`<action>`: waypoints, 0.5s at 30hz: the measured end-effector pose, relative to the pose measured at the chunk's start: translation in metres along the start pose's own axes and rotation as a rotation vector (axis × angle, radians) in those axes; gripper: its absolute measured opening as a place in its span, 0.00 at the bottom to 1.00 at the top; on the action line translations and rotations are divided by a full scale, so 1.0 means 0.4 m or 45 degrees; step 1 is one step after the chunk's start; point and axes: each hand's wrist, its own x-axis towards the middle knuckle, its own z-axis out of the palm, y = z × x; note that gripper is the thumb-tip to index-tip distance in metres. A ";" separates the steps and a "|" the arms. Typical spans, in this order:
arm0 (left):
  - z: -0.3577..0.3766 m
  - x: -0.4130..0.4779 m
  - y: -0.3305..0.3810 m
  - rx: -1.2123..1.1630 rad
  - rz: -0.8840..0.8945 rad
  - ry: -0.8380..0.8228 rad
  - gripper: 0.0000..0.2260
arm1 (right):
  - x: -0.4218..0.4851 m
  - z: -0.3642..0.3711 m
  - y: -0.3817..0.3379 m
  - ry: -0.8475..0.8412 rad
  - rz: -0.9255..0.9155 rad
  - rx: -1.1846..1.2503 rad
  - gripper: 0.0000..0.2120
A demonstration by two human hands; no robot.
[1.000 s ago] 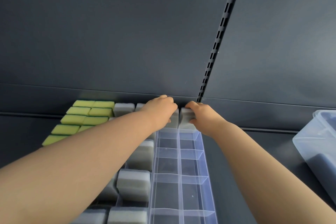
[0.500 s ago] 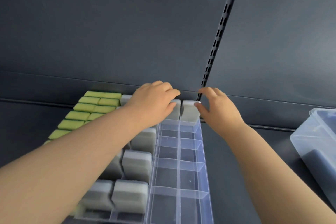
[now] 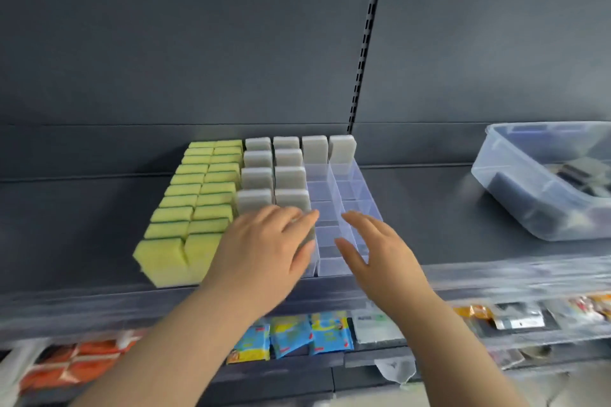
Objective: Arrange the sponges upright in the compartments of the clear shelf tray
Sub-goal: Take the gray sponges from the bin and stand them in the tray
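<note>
Grey sponges (image 3: 287, 175) stand upright in the left columns of the tray (image 3: 350, 188). The right columns hold one each, at the back edge of the shelf (image 3: 82, 225). Left hand (image 3: 264, 254) and right hand (image 3: 377, 254) hover over the tray's front, fingers loose and spread. The print on the packets (image 3: 307, 337) below is too blurred to read.

Bare left arm (image 3: 158, 347) and right arm (image 3: 463, 350) extend forward side by side. The left hand (image 3: 264, 254) is palm down, fingers straight and close together. The right hand (image 3: 380, 253) hovers just beside it, not touching, fingers loosely spread and thumb out; both hands are empty.
</note>
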 end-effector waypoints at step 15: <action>0.084 -0.079 0.288 -0.235 0.057 -0.151 0.20 | -0.405 -0.217 0.185 0.145 0.505 -0.125 0.23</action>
